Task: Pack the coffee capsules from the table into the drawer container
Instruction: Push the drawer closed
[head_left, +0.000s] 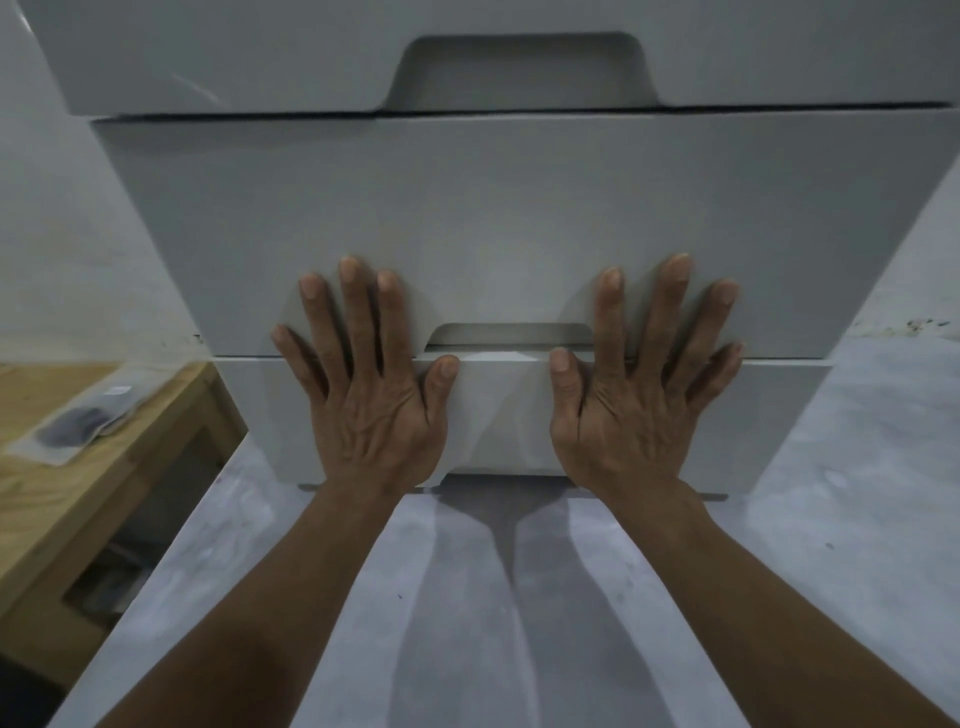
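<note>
Hands lay flat on the front of a grey drawer container (519, 218) that stood on a pale grey table (857, 493). The left hand (371, 395) pressed with its fingers (358, 317) straight and spread wide, gripping nothing; palm on the bottom drawer (498, 415), fingertips reaching up onto the middle drawer (519, 208). The right hand (636, 400) mirrored it, fingers (670, 312) straight and fanned, likewise holding nothing. Both thumbs sat along the top edge of the bottom drawer, either side of a shallow handle cutout (511, 333). A top drawer (208, 62) with a larger cutout showed above. No coffee capsules were seen in this view; all drawers looked closed, contents hidden. To the left stood a wooden table (57, 499) with a blurred clear packet (78, 421) lying on it.
</note>
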